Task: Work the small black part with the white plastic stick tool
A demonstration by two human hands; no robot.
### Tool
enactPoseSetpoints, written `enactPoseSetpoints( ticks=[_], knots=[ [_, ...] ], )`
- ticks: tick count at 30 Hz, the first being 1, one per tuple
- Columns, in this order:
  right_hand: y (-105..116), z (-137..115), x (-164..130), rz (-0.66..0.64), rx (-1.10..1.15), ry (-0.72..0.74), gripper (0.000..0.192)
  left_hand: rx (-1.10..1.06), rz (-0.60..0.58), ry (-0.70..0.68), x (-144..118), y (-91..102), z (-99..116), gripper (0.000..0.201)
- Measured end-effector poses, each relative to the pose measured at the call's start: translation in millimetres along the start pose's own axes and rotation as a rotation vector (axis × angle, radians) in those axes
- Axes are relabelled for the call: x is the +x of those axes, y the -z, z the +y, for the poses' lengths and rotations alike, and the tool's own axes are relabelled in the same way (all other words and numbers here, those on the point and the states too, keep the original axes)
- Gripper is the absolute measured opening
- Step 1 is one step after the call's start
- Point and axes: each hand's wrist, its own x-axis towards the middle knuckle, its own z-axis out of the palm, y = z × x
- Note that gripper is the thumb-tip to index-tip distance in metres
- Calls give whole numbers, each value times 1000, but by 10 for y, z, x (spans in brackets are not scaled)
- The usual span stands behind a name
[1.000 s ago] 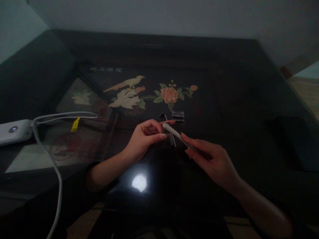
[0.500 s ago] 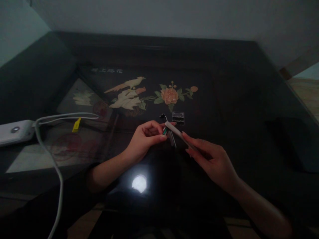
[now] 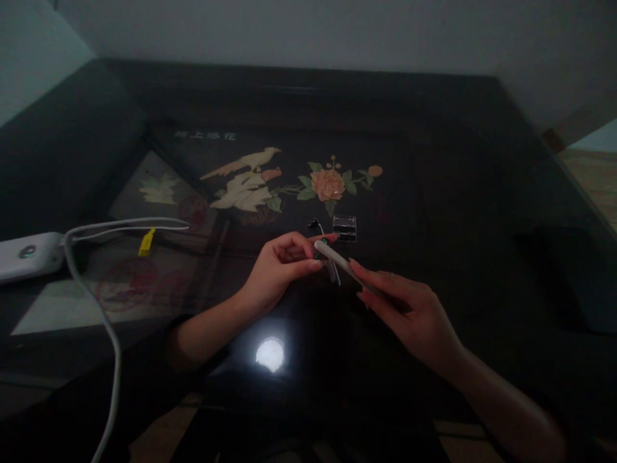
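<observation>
In dim light, my left hand (image 3: 279, 267) pinches a small green-and-dark part (image 3: 319, 253) between thumb and fingertips above the glass table. My right hand (image 3: 409, 312) grips a slim white stick-like tool (image 3: 337, 260), its tip resting against that small part. A thin pale piece hangs below where the two meet. Just beyond the hands, a small clear plastic box (image 3: 344, 227) and a tiny dark item (image 3: 314, 224) lie on the table.
The dark glass-topped table (image 3: 457, 193) shows a bird-and-flower inlay (image 3: 289, 180) beneath. A white device (image 3: 29, 254) with a white cable (image 3: 110, 334) and yellow tag lies at the left. A lamp reflection (image 3: 270, 354) glares near my arms. Walls close the far side.
The white tool's tip has shifted slightly left and down against the small part; both hands stay in nearly the same place.
</observation>
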Motion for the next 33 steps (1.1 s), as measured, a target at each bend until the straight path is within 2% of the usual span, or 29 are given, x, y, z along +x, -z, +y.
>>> enactPoseSetpoints(
  ticks=[4, 10, 17, 23, 33],
  knots=[
    [-1, 44, 13, 22, 7, -18, 46, 12, -7, -18, -3, 4, -6, 23],
    [1, 88, 25, 36, -40, -37, 43, 22, 47, 1, 1, 4, -19, 27],
    [6, 53, 5, -2, -62, 18, 44, -10, -10, -15, 0, -16, 5, 23],
    [-8, -14, -32, -18, -27, 70, 44, -6, 24, 18, -1, -17, 27, 27],
    [17, 13, 11, 0, -20, -54, 43, 30, 13, -11, -7, 1, -1, 24]
  ],
)
